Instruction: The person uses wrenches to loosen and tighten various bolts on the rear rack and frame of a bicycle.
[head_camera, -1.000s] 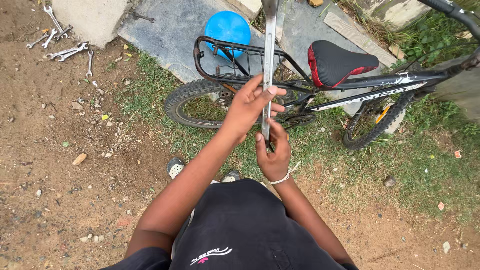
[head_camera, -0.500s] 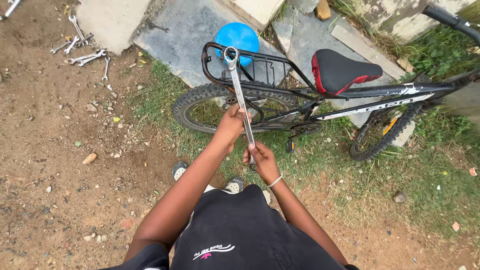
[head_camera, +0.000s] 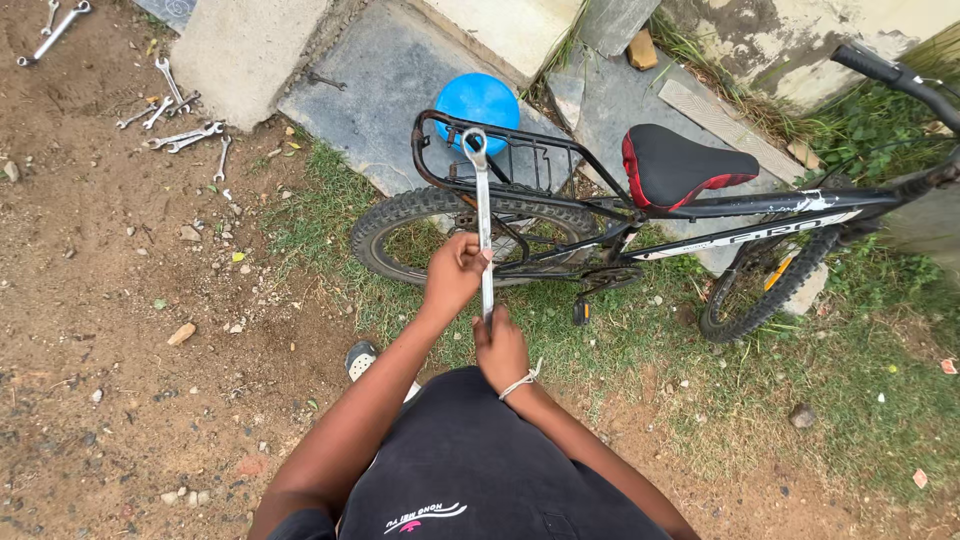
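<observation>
A long silver ring spanner (head_camera: 481, 205) stands nearly upright in front of me, its ring end near the bicycle's rear rack (head_camera: 500, 160). My left hand (head_camera: 452, 277) grips the spanner's shaft about midway. My right hand (head_camera: 500, 350), with a white band at the wrist, holds the lower end. Behind the spanner is a black bicycle (head_camera: 720, 215) with a black and red saddle (head_camera: 685, 165) and a knobby rear wheel (head_camera: 440, 235), standing on grass.
Several loose spanners (head_camera: 180, 135) lie on the dirt at the upper left, one more (head_camera: 52, 32) at the top edge. A blue round object (head_camera: 478, 100) rests on grey stone slabs (head_camera: 390, 80) behind the rack. My foot (head_camera: 362, 360) is on the ground below.
The spanner has come down and away from the camera, now held lower in front of the rear wheel. My view has shifted left and back, showing more dirt and the handlebar.
</observation>
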